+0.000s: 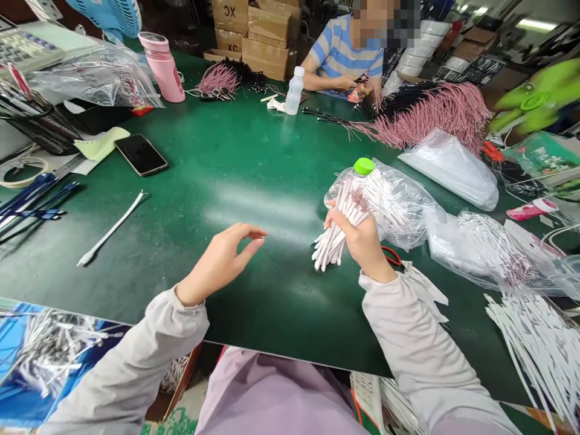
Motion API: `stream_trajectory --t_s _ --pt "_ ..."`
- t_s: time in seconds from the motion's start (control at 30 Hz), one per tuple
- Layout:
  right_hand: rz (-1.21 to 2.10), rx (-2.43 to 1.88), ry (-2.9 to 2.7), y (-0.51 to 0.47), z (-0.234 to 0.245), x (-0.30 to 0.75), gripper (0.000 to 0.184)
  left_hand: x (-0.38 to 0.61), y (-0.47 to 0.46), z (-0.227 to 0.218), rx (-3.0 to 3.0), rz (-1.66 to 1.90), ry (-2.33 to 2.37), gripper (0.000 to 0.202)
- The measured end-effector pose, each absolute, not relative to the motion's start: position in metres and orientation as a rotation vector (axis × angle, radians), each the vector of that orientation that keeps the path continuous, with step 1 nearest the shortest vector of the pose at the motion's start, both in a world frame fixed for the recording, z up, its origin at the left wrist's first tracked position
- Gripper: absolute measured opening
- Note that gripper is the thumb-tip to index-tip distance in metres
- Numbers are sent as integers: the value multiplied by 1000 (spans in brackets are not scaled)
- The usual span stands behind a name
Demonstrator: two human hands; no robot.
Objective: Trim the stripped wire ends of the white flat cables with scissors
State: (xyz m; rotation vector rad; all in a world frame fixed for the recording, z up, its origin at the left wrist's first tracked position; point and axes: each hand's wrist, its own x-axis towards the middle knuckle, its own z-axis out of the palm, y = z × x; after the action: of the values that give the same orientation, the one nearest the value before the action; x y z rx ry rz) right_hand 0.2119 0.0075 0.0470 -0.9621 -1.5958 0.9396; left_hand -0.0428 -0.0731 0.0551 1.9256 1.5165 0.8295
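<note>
My right hand (360, 238) is closed around a bundle of short white cables (333, 238), their white tips pointing down toward me and pinkish-brown ends showing above the fist. The bundle is held just over the green tabletop. My left hand (222, 260) hovers over the table with thumb and fingers apart and nothing between them. To its left, a single white cable (113, 229) lies on the table. Beyond my right hand is a clear plastic bag (403, 205) full of similar white cables, with a green-capped bottle (364, 167) beside it.
A phone (141, 154), pink tumbler (163, 69) and pen basket (45, 127) stand left. Red-handled scissors (391, 255) lie by my right wrist. Loose white cables (539, 344) spread at right. Across the table, a person in a striped shirt (348, 51) works behind a pink-and-black wire pile (435, 115).
</note>
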Motion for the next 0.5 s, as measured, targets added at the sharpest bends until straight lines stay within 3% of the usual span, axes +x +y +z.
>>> stream_trajectory --t_s 0.07,0.17,0.2,0.3,0.4,0.5 --pt "902 -911 -1575 1 54 201 15 -26 -61 56 1966 868 1321 44" --pt "880 -921 -1655 -21 71 180 17 9 -38 49 2100 917 985 82" --pt "876 -929 -1710 -29 75 175 20 21 -32 45 2124 936 902 80" --pt "894 -934 -1925 -50 82 185 41 43 -23 39 2108 856 781 42" --pt "764 -1122 -1991 -66 69 247 68 33 -24 49 1905 779 796 31" --pt "303 -1649 -1652 -79 31 339 40 4 -18 66 1717 955 990 30"
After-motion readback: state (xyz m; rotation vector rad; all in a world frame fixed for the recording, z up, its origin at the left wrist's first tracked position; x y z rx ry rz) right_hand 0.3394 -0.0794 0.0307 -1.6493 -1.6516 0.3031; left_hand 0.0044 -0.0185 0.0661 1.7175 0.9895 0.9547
